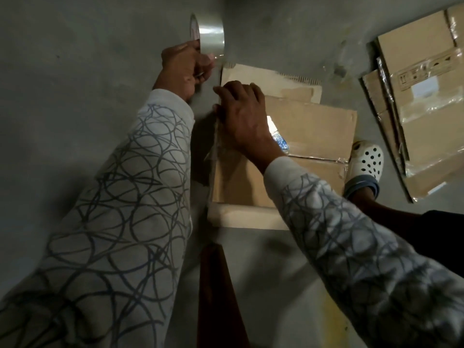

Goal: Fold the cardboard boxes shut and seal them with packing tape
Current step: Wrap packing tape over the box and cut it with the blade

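A brown cardboard box [311, 126] lies on the grey floor in the middle of the view, its flaps folded over and old tape strips across it. My left hand [183, 64] grips a roll of clear packing tape [209, 33] just beyond the box's far left corner. A clear strip of tape [216, 136] runs down the box's left edge. My right hand [243, 114] lies on the box top at that edge, fingers spread, pressing the strip onto the cardboard. A blue and white label [278, 139] shows beside my right wrist.
A stack of flattened taped cardboard [421, 101] lies at the right on the concrete floor [75, 59]. A foot in a white perforated clog [367, 162] stands against the box's right side. A dark reddish object [216, 285] lies near the bottom centre.
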Available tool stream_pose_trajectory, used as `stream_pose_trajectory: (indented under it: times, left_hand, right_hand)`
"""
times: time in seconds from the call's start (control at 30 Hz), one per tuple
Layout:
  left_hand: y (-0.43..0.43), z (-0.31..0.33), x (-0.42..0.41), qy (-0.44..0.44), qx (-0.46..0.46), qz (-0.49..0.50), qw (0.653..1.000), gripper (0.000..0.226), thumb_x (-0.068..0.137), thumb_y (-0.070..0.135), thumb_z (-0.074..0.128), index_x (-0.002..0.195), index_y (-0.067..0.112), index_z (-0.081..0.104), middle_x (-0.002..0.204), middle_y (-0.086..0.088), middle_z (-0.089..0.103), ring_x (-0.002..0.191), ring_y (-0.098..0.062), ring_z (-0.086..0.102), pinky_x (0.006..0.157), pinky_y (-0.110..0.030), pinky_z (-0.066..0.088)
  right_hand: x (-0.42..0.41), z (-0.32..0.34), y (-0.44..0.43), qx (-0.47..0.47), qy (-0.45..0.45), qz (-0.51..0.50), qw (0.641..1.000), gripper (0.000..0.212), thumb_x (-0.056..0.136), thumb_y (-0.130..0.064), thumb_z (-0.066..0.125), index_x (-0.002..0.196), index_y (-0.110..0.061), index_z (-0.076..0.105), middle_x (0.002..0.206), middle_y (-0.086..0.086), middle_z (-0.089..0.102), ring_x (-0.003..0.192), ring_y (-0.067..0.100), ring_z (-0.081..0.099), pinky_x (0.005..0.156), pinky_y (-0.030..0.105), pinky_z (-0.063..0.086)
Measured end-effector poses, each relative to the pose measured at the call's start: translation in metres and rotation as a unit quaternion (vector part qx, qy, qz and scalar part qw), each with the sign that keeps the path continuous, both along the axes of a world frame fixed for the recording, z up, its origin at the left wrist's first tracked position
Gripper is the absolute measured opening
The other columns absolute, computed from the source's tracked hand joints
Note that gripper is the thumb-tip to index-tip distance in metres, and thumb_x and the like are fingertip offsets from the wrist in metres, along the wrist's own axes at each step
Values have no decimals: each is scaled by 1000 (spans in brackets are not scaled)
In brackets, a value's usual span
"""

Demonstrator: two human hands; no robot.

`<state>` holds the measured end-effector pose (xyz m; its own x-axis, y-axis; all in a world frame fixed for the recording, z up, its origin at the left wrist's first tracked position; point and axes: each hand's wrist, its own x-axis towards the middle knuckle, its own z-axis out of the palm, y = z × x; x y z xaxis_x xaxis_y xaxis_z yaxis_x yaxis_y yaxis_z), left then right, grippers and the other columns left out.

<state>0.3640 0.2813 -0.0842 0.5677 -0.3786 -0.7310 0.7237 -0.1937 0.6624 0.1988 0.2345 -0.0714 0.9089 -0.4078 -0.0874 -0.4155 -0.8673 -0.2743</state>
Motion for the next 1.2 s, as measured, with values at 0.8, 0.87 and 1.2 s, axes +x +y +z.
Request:
stream_pose_trajectory:
  times: [0.8, 0.87, 1.2]
  left_hand:
    - [28, -27, -46, -39, -51, 56, 996, 43, 72, -17, 74, 113, -3, 71, 101, -20, 75, 82, -26, 72, 72, -29, 56]
    - [25, -23, -39, -61, -49, 62, 995, 41, 73, -18, 73, 111, -4, 71, 99, -20, 75, 78, -25, 72, 70, -28, 57]
    - [6, -5, -23, -103, -101, 55, 988, 25, 80, -14, 70, 94, 6, 71, 82, -5, 74, 77, -19, 69, 78, -33, 58]
  right_hand:
    - [-82, -5, 61, -19, 43, 271, 962, 43, 106, -31, 37, 116, -4, 69, 120, 18, 67, 143, 37, 43, 125, 54, 17]
    - [-77, -7, 63, -19, 45, 280, 959, 45, 106, -30, 35, 115, -4, 71, 117, 17, 68, 134, 37, 51, 125, 54, 15]
    - [-106, -20, 82, 22, 2, 420, 907, 44, 108, -35, 38, 124, -10, 71, 131, 14, 67, 132, 34, 55, 125, 51, 18]
